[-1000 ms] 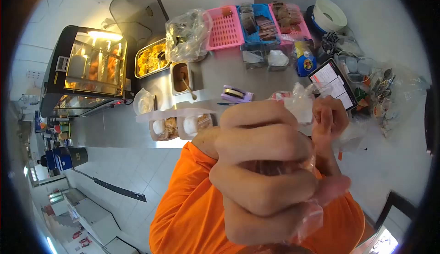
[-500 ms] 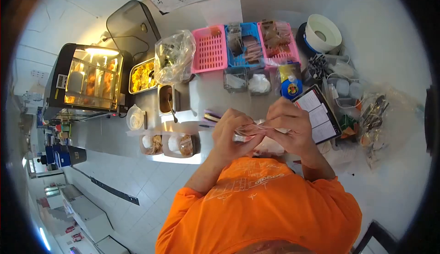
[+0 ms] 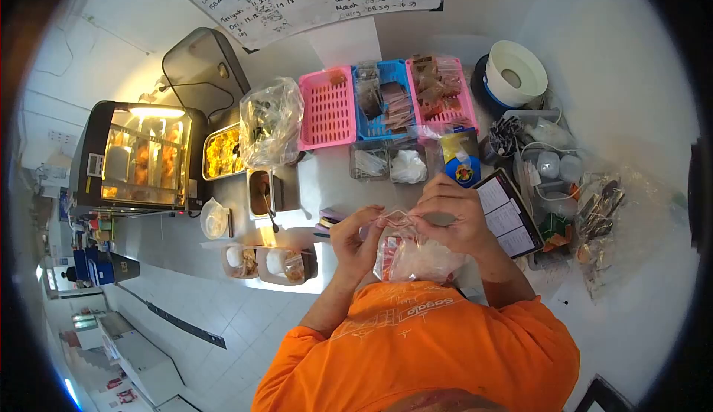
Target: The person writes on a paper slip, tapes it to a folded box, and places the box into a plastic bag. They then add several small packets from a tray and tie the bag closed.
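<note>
Close above the front edge of the counter, both hands pinch the top edge of a clear plastic bag (image 3: 397, 256). My left hand (image 3: 356, 239) has thumb and forefinger closed on the rim's left side. On its right side, the fingertips of my right hand (image 3: 454, 217) are closed too, and a small opening shows between the hands. The bag hangs down toward my orange shirt, with some red on its left part. Left of my left hand lie purple-edged items (image 3: 329, 220). A dark-framed menu-like board (image 3: 509, 211) is right beside my right hand.
Pink and blue baskets (image 3: 327, 109) line the back of the steel counter (image 3: 316, 182). Two food boxes (image 3: 287, 265) sit at the front left, near a metal pan (image 3: 261, 193) with a ladle. A lit warmer cabinet (image 3: 146, 161) stands far left; cluttered tubs (image 3: 553, 163) are at right.
My hands have drawn slightly apart at the bag's rim, and more of the bag shows below them. The view has tilted up, so the counter sits lower in it.
</note>
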A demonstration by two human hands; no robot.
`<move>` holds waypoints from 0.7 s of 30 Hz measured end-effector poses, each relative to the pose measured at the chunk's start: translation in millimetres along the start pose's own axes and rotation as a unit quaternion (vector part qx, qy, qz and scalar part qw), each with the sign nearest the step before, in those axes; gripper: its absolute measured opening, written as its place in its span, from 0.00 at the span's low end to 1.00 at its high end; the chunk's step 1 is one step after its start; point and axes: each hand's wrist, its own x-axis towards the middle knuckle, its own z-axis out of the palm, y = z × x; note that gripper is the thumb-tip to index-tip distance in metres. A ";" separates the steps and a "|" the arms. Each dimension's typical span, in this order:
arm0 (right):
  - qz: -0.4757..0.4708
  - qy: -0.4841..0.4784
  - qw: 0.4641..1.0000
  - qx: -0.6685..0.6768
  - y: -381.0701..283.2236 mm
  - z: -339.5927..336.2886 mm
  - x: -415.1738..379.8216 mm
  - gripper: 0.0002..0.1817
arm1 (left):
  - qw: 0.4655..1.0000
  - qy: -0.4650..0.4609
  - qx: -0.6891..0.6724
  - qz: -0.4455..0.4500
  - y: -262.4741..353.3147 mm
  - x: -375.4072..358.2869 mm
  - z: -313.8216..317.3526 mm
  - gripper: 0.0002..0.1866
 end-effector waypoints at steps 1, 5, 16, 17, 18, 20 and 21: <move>0.017 -0.004 1.000 0.003 1.7 -2.1 0.9 0.07 | 1.000 -0.009 0.012 0.019 1.5 5.7 1.5 0.05; 0.060 -0.033 0.997 0.021 9.4 -3.3 5.4 0.07 | 0.991 -0.079 0.069 0.085 -4.3 21.3 4.8 0.04; 0.145 -0.048 0.987 0.041 34.5 17.1 23.4 0.05 | 0.982 0.064 0.132 0.121 -31.1 47.3 8.3 0.02; 0.152 -0.069 0.986 0.027 37.4 9.6 28.6 0.05 | 0.983 0.095 0.114 0.107 -37.1 49.2 6.1 0.02; 0.160 -0.090 0.983 0.012 41.4 1.8 33.1 0.04 | 0.986 0.108 0.107 0.062 -40.7 47.6 4.9 0.04; 0.162 -0.112 0.980 -0.033 58.5 -14.0 41.7 0.06 | 0.993 0.047 0.110 0.015 -49.4 54.5 1.3 0.06; 0.161 -0.123 0.978 -0.055 69.9 -23.2 46.9 0.08 | 0.994 0.018 0.111 -0.008 -52.1 56.8 -0.8 0.08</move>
